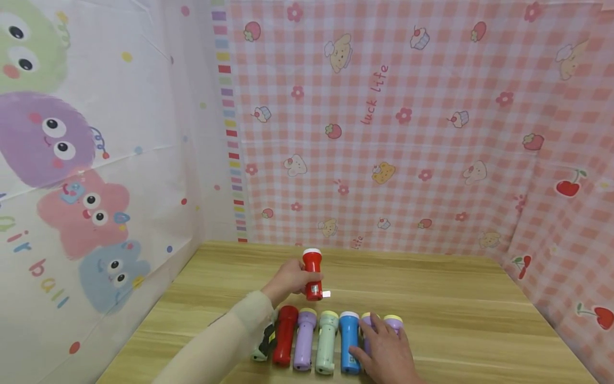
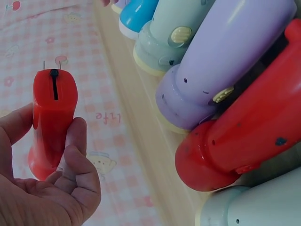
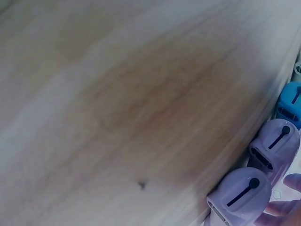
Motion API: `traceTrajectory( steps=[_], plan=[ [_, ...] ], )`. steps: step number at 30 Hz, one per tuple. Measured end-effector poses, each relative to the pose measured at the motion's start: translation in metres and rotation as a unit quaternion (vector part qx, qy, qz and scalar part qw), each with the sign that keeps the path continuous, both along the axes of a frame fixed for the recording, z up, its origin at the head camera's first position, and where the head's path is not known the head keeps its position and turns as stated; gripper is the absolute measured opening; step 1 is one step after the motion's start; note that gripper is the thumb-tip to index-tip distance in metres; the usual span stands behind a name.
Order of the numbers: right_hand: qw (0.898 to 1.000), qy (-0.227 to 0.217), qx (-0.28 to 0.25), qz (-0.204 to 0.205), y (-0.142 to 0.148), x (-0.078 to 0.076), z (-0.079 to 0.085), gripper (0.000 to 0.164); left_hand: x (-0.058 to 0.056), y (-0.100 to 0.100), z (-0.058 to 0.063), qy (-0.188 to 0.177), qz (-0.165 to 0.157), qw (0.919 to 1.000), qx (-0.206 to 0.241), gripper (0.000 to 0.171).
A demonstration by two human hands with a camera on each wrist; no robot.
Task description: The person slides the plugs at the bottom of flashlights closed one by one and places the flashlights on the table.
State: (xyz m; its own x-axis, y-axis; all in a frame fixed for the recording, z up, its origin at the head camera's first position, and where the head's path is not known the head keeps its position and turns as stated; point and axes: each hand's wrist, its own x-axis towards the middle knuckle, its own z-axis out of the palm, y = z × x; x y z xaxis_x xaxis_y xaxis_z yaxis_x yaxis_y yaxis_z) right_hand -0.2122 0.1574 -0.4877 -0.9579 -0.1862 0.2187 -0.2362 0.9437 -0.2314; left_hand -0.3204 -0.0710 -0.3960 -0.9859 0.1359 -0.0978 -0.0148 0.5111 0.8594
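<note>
My left hand (image 1: 293, 277) grips a red flashlight (image 1: 313, 261) with a white rim, raised behind the row. In the left wrist view, two metal prongs stick out at its tail, beside a black slider. The fingers of my right hand (image 1: 387, 349) lie spread over two purple flashlights (image 1: 393, 320) at the row's right end, partly hiding them. Its thumb reaches the blue flashlight (image 1: 349, 341). Further left lie a pale green flashlight (image 1: 327, 341), a purple flashlight (image 1: 305, 341) and a red flashlight (image 1: 285, 336).
A pale green flashlight with a black patch (image 1: 264, 344) lies at the row's left end, partly behind my left sleeve (image 1: 225, 336). Under everything is a wood-grain table (image 1: 455, 298). A pink checked cloth (image 1: 374, 133) hangs behind, and a white cartoon-print cloth (image 1: 163, 160) hangs at left.
</note>
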Motion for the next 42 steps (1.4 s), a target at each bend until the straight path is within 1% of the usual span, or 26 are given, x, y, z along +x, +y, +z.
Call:
traceTrajectory(
  steps=[2,4,8,13,19,24,27,33,42],
  plan=[
    [1.000,-0.002,-0.002,0.000,0.000,-0.001,0.001,0.064,0.001,0.001,0.001,0.000,0.000,1.0000,-0.002,0.035],
    [1.000,-0.013,-0.005,-0.002,0.000,-0.003,0.002,0.064,0.003,0.001,0.001,-0.001,-0.001,1.0000,-0.002,0.034],
    [1.000,-0.026,-0.011,-0.010,-0.001,-0.006,0.009,0.062,0.006,0.002,0.002,-0.004,-0.003,1.0000,-0.002,0.035],
    [1.000,-0.015,-0.020,-0.016,-0.002,-0.009,0.018,0.060,0.008,0.006,0.000,-0.005,-0.001,0.9999,-0.011,0.036],
    [0.999,0.024,-0.038,0.000,-0.004,-0.012,0.024,0.061,0.011,0.009,-0.002,-0.009,-0.004,0.9999,-0.009,0.037],
    [0.996,0.062,-0.058,0.017,-0.007,-0.017,0.027,0.059,0.016,0.013,-0.001,-0.012,-0.010,0.9999,-0.005,0.037],
    [0.995,0.071,-0.065,0.027,-0.009,-0.021,0.029,0.058,0.018,0.015,-0.001,-0.017,-0.015,0.9997,-0.001,0.036],
    [0.992,0.095,-0.071,0.048,-0.014,-0.025,0.032,0.055,0.022,0.020,-0.001,-0.022,-0.022,0.9995,0.003,0.036],
    [0.986,0.137,-0.064,0.069,-0.020,-0.026,0.035,0.055,0.026,0.026,-0.001,-0.021,-0.025,0.9993,0.016,0.036]
  ],
)
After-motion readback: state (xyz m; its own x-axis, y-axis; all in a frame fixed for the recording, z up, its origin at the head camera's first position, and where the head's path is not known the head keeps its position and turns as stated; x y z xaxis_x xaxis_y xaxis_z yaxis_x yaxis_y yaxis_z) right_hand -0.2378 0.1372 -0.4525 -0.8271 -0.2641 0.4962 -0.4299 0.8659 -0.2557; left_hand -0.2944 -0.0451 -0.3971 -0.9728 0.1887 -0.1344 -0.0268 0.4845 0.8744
